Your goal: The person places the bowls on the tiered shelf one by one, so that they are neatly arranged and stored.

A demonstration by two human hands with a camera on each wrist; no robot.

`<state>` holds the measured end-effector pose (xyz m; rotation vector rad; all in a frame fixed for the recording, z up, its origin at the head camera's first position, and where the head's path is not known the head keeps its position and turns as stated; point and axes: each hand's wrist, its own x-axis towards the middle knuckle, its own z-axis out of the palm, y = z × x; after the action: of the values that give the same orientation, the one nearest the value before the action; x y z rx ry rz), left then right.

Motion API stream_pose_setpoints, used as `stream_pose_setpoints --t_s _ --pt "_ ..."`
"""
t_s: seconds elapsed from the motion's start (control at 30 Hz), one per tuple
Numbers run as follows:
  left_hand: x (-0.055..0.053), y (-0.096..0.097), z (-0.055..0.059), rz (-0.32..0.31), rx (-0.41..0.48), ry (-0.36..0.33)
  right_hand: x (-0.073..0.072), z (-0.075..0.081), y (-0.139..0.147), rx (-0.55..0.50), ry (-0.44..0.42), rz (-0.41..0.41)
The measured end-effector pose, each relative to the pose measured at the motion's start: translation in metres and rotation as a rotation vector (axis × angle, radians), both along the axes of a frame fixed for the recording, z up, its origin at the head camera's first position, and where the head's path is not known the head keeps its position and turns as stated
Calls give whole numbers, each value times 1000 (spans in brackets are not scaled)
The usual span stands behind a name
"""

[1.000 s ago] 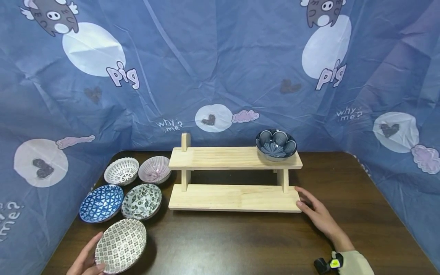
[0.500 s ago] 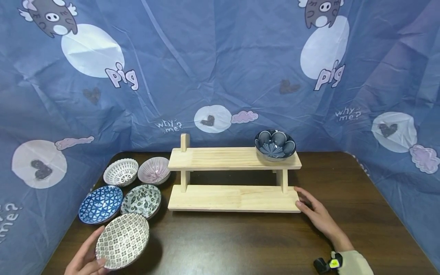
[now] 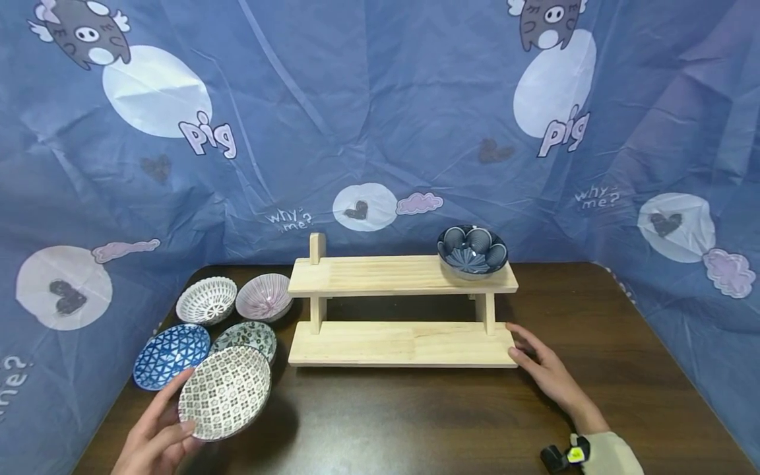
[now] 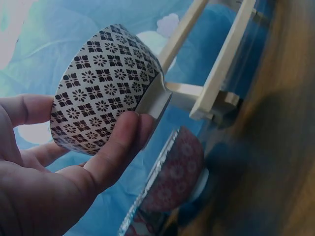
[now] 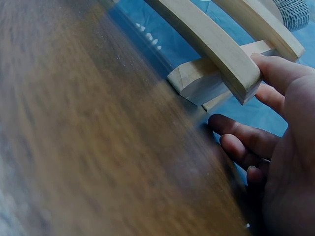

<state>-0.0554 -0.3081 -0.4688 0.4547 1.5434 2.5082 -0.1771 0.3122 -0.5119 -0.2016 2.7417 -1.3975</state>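
Note:
My left hand (image 3: 157,429) grips a bowl (image 3: 225,394) with a grey-brown flower lattice, thumb on the near side and fingers at the left rim. The bowl tilts toward the head camera and overlaps the green leaf-pattern bowl (image 3: 252,335). In the left wrist view its patterned outside (image 4: 103,83) and pale foot show, with the thumb by the foot. My right hand (image 3: 549,369) touches the right end of a two-tier wooden shelf's lower board (image 3: 404,344) with thumb and forefinger. The right wrist view has the other fingers loosely bent below that board end (image 5: 241,81).
A dark blue bowl (image 3: 472,252) stands at the right of the upper board (image 3: 380,274). Left of the shelf are a blue triangle-pattern bowl (image 3: 172,356), a white bowl (image 3: 206,300) and a pink-striped bowl (image 3: 264,297). A blue printed cloth (image 3: 368,119) hangs behind the brown table (image 3: 380,422).
My left hand has carried the lattice bowl up and to the right in the head view, so it now covers part of the green leaf-pattern bowl. My right hand stays at the shelf's end.

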Motion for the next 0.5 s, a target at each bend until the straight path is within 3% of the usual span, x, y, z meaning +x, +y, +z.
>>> stream_pose_setpoints --t_s 0.13,0.27,0.37,0.5 --pt "-4 7 8 77 -86 -12 -1 -1 -1 -9 -9 4" --pt "-10 14 18 111 -150 -21 -1 -1 0 -14 -8 8" --pt "-14 20 28 110 -161 -17 0 -1 1 -16 -1 11" --pt "-21 30 38 81 -110 23 0 -1 1 -11 -2 7"
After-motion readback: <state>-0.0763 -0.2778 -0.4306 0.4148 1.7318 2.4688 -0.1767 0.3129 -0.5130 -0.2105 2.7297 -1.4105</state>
